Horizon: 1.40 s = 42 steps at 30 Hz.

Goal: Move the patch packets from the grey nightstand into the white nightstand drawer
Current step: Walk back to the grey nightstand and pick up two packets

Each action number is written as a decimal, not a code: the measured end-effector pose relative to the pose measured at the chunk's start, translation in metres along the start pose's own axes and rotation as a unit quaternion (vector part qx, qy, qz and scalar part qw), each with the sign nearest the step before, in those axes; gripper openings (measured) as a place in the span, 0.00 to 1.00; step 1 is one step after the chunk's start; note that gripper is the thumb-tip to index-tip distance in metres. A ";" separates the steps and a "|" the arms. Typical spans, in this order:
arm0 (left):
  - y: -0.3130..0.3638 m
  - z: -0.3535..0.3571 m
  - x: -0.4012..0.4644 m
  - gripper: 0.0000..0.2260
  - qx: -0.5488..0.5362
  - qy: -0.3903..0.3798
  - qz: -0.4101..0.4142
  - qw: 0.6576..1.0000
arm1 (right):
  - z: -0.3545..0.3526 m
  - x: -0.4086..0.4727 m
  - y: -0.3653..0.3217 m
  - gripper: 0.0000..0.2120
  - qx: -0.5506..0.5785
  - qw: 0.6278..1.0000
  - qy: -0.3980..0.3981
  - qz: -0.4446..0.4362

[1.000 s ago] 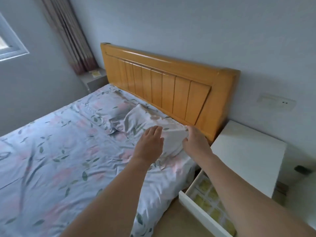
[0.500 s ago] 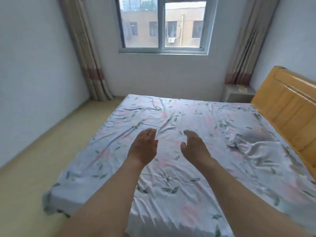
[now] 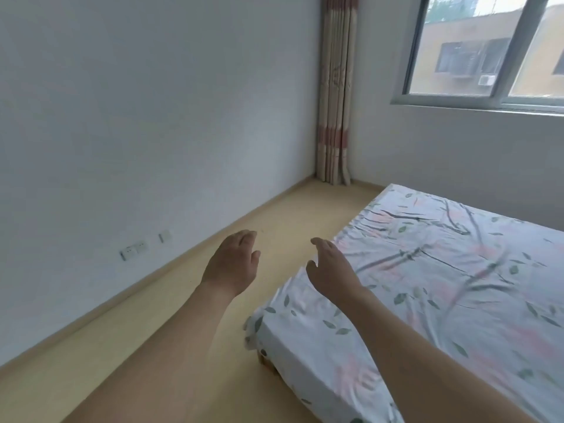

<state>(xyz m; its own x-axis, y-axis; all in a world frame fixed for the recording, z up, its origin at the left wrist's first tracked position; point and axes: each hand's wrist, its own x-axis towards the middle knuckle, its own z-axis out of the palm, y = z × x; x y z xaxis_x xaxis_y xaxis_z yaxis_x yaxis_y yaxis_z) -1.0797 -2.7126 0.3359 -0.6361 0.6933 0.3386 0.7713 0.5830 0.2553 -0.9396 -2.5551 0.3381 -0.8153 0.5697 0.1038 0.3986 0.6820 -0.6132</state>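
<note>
Neither nightstand nor any patch packet is in view. My left hand (image 3: 232, 264) is held out over the wooden floor, palm down, fingers loosely apart and holding nothing. My right hand (image 3: 331, 268) hangs beside it over the near corner of the bed, fingers loosely curved and also holding nothing. Both forearms reach in from the bottom of the frame.
A bed with a floral sheet (image 3: 442, 285) fills the right side, its foot corner near my right hand. Light wooden floor (image 3: 171, 346) runs along a white wall with sockets (image 3: 134, 249). A curtain (image 3: 334, 96) hangs in the corner beside a window (image 3: 488, 50).
My view has swung left, from the headboard and white nightstand's open drawer, across the bed, to the foot corner and the floor. Both hands stayed held out with nothing in them.
</note>
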 end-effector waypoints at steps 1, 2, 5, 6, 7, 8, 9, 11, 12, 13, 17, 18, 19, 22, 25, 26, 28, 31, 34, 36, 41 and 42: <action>-0.022 -0.004 0.005 0.21 0.006 -0.002 -0.013 1.000 | 0.013 0.014 -0.012 0.26 -0.001 1.000 -0.010 -0.007; -0.041 -0.006 0.011 0.21 0.009 -0.005 -0.024 1.000 | 0.025 0.028 -0.023 0.26 -0.002 1.000 -0.018 -0.012; -0.090 -0.004 0.036 0.21 0.004 -0.012 -0.053 0.999 | 0.060 0.073 -0.046 0.26 -0.002 0.999 -0.041 -0.022; -0.104 -0.001 0.047 0.21 -0.005 -0.013 -0.066 0.998 | 0.071 0.090 -0.051 0.26 -0.003 0.998 -0.049 -0.025; -0.118 0.002 0.059 0.21 -0.016 -0.012 -0.080 0.997 | 0.081 0.108 -0.056 0.26 -0.004 0.998 -0.056 -0.026; -0.131 0.005 0.073 0.21 -0.025 -0.007 -0.091 0.995 | 0.091 0.128 -0.060 0.26 -0.005 0.998 -0.060 -0.028; -0.145 0.008 0.090 0.21 -0.030 -0.003 -0.099 0.995 | 0.101 0.150 -0.064 0.26 -0.006 0.998 -0.061 -0.030; -0.174 0.012 0.128 0.21 -0.024 0.000 -0.098 0.995 | 0.119 0.198 -0.072 0.26 -0.001 0.998 -0.054 -0.038; -0.188 0.014 0.149 0.21 -0.018 0.002 -0.094 0.995 | 0.127 0.222 -0.076 0.26 0.005 0.998 -0.049 -0.042; -0.202 0.015 0.171 0.21 -0.011 0.003 -0.089 0.996 | 0.135 0.247 -0.080 0.26 0.013 0.998 -0.045 -0.044; -0.249 0.016 0.262 0.21 0.010 -0.034 -0.072 0.997 | 0.149 0.349 -0.100 0.26 0.029 0.998 -0.033 -0.036; -0.260 0.017 0.284 0.21 0.015 -0.044 -0.068 0.997 | 0.150 0.374 -0.104 0.26 0.031 0.998 -0.027 -0.038; -0.270 0.018 0.306 0.21 0.020 -0.048 -0.064 0.997 | 0.151 0.399 -0.109 0.26 0.033 0.998 -0.020 -0.042; -0.297 0.025 0.370 0.20 0.024 -0.038 -0.051 0.998 | 0.157 0.465 -0.116 0.26 0.037 0.998 -0.005 -0.051; -0.322 0.041 0.431 0.21 0.028 -0.062 -0.033 0.997 | 0.167 0.524 -0.114 0.26 0.034 0.999 -0.009 -0.028; -0.331 0.049 0.453 0.20 0.028 -0.066 -0.027 0.997 | 0.170 0.546 -0.113 0.26 0.032 0.999 -0.009 -0.021; -0.348 0.066 0.499 0.20 0.018 -0.064 -0.018 0.998 | 0.177 0.591 -0.108 0.26 0.028 1.000 -0.001 -0.012; -0.375 0.097 0.573 0.20 0.012 -0.080 -0.001 0.997 | 0.188 0.665 -0.102 0.26 0.022 1.000 0.014 0.007; -0.404 0.128 0.654 0.21 0.007 -0.073 0.025 0.997 | 0.196 0.747 -0.096 0.26 0.007 0.999 0.036 0.017; -0.416 0.140 0.706 0.21 -0.009 -0.071 0.039 0.997 | 0.197 0.796 -0.094 0.26 0.006 0.999 0.045 0.031; -0.430 0.167 0.855 0.21 -0.016 -0.052 0.092 0.994 | 0.184 0.916 -0.082 0.25 -0.005 0.996 0.063 0.062; -0.426 0.175 0.881 0.21 -0.022 -0.051 0.101 0.993 | 0.178 0.936 -0.074 0.25 -0.009 0.995 0.069 0.065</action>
<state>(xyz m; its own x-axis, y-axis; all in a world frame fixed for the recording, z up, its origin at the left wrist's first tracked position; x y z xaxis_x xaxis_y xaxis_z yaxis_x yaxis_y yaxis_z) -1.9721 -2.2765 0.3671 -0.4648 0.8351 0.2942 0.8824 0.4097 0.2312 -1.8069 -2.1545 0.3409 -0.6909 0.7108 0.1321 0.5053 0.6055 -0.6149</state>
